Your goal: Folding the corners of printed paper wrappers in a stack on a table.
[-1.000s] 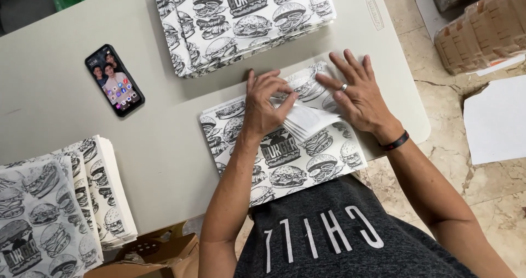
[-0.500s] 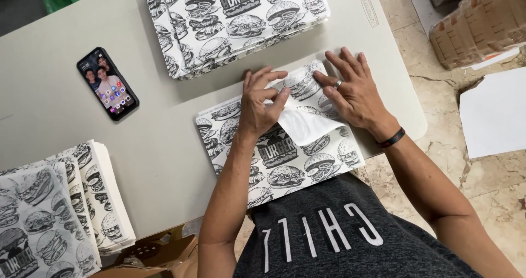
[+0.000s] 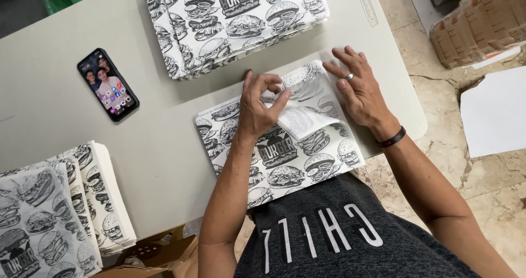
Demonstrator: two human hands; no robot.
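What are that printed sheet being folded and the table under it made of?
Sheet: thin matte paper, likely; it creases sharply, and the folded flap's underside is plain white. Table: smooth pale grey, faintly glossy, with rounded corners; probably moulded plastic, though laminate is possible.

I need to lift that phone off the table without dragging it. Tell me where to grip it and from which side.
Grip the phone by its two long edges, coming straight down from above. It lies flat and screen-up on the table, turned diagonally, with bare surface all round it, so fingers should fit on both long sides. Line your hand up with its slant; pinching the narrower span is probably the steadier hold.
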